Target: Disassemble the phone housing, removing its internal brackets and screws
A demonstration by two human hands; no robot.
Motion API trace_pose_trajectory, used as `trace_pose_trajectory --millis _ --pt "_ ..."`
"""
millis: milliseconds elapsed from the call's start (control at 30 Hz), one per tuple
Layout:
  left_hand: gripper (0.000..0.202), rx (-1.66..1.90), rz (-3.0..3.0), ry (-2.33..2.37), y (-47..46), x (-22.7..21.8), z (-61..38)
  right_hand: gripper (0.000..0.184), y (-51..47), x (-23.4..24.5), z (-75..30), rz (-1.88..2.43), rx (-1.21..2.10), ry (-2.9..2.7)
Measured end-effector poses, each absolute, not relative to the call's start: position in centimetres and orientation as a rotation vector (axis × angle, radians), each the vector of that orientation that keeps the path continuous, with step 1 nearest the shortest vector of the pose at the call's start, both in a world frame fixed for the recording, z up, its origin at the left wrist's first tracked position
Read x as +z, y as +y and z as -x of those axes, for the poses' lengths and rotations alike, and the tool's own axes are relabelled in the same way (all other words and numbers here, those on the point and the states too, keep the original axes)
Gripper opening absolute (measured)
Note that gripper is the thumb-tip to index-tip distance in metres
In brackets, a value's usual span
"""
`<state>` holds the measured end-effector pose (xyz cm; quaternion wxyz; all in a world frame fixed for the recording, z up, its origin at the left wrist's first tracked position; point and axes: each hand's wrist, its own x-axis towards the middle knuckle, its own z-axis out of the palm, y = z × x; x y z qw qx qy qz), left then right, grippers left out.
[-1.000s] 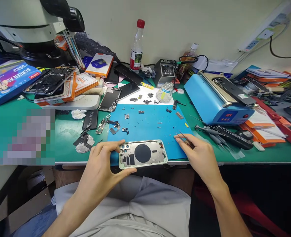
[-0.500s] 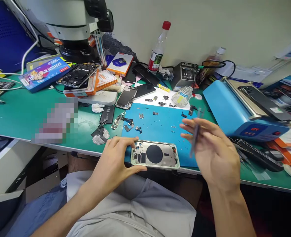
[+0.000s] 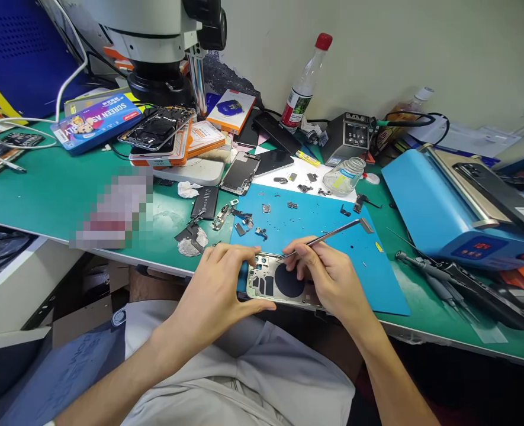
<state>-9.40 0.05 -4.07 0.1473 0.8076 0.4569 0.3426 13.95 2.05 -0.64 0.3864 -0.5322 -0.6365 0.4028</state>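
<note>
A phone back housing (image 3: 267, 286) with a black round pad lies at the table's front edge, its inner side up. My left hand (image 3: 219, 278) grips its left end, with the thumb at the near edge and fingers at the far edge. In my right hand (image 3: 326, 269), closed over the housing's right part, is a thin metal tool (image 3: 335, 232) with a broad flat end pointing up and right. Its other end reaches down to the housing's far edge near the camera openings; the exact contact is hard to see. My right hand hides the housing's right end.
Small phone parts lie on the blue mat (image 3: 377, 284). Behind stand a glass jar (image 3: 344, 176), a plastic bottle (image 3: 304, 89) and a soldering station (image 3: 348, 139). A blue heating machine (image 3: 448, 207) is at right, a microscope (image 3: 159, 53) at back left, and a battery (image 3: 205, 202) left of the mat.
My right hand has come left and down onto the housing with the metal tool, which was upright and blurred above the mat. My left hand keeps its hold. The view has shifted slightly.
</note>
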Motion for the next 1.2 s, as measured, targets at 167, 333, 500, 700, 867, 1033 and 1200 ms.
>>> trace_pose_trajectory --millis 167,333,500,700,867,1033,1200 --pt "0.081 0.974 -2.327 1.321 0.1 -4.0 9.4 0.038 2.0 -1.1 -13.8 1.352 0.940 -1.681" --pt "0.079 0.976 -2.321 1.320 0.1 -3.9 9.3 0.038 2.2 -1.0 -14.1 1.361 0.934 -1.705" --pt "0.080 0.966 -2.331 1.326 0.1 -3.9 9.3 0.041 2.3 -0.8 -14.2 1.351 0.978 -1.742" --pt "0.078 0.953 -2.325 1.324 0.1 -4.0 9.3 0.045 2.6 -0.2 -13.7 1.383 0.986 -1.744" --pt "0.077 0.916 -2.319 1.346 0.0 -3.9 9.3 0.049 3.5 0.5 -12.6 1.429 0.967 -1.692" --pt "0.076 0.939 -2.339 1.345 0.0 -4.1 9.4 0.050 2.3 0.9 -16.0 1.425 0.737 -1.387" --pt "0.069 0.924 -2.446 1.315 -0.3 -4.4 9.4 0.045 -0.5 0.1 -21.3 1.518 0.415 -1.139"
